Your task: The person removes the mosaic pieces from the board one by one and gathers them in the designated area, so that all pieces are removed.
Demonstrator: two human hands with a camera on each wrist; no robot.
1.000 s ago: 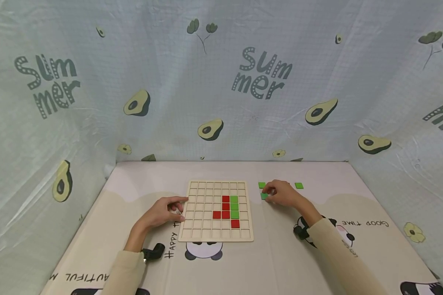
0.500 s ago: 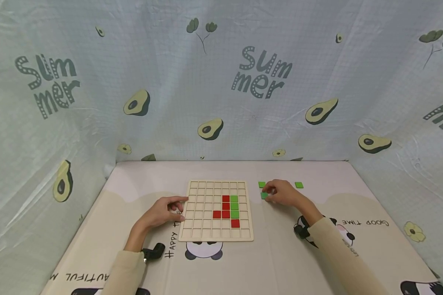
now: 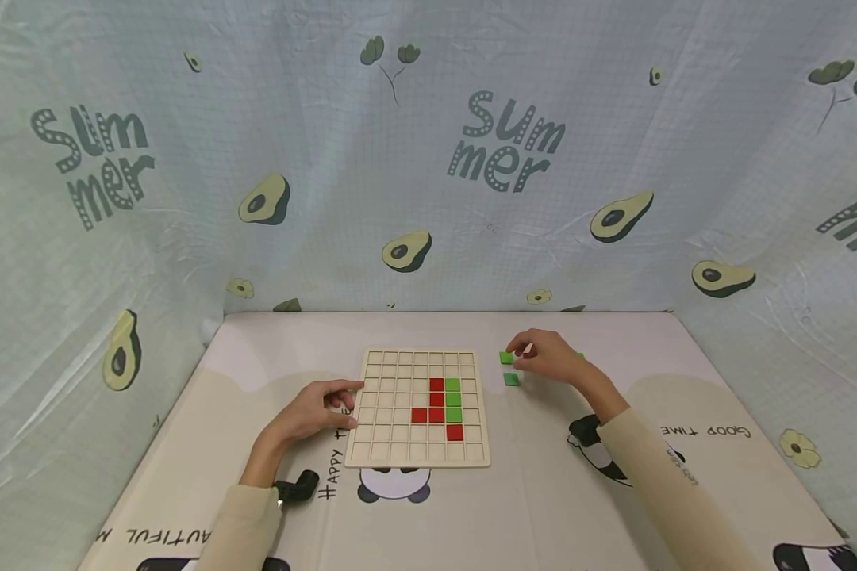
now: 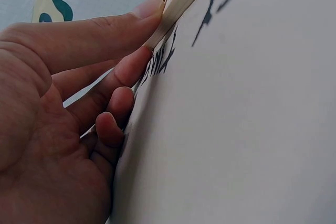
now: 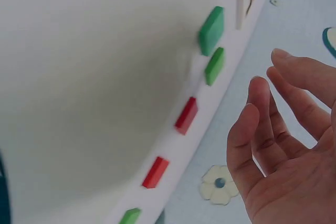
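Observation:
A wooden grid board point(image 3: 398, 452) lies on the table, several red tiles point(image 3: 436, 400) and a column of three green tiles point(image 3: 453, 400) set in its cells. My left hand point(image 3: 310, 412) touches the board's left edge, index finger towards the far end and thumb nearer me. The left wrist view shows the thumb against the board's side point(image 4: 181, 11). To the right of the board, my right hand point(image 3: 548, 357) hovers over loose tiles with nothing in its fingers. Beneath it are a dark green tile point(image 5: 211, 31), a light green tile point(image 5: 214, 66) and a red tile point(image 5: 186, 116).
Another red tile point(image 5: 155, 172) and a further green tile point(image 5: 129, 216) continue the loose row; the right hand mostly hides them in the head view. A printed cloth covers the table point(image 3: 428, 531). Avocado-patterned curtains point(image 3: 428, 159) stand behind and at both sides.
My right hand has let go of the dark green tile and risen slightly away from me; the tile stays on the table. The left hand and the board have not moved.

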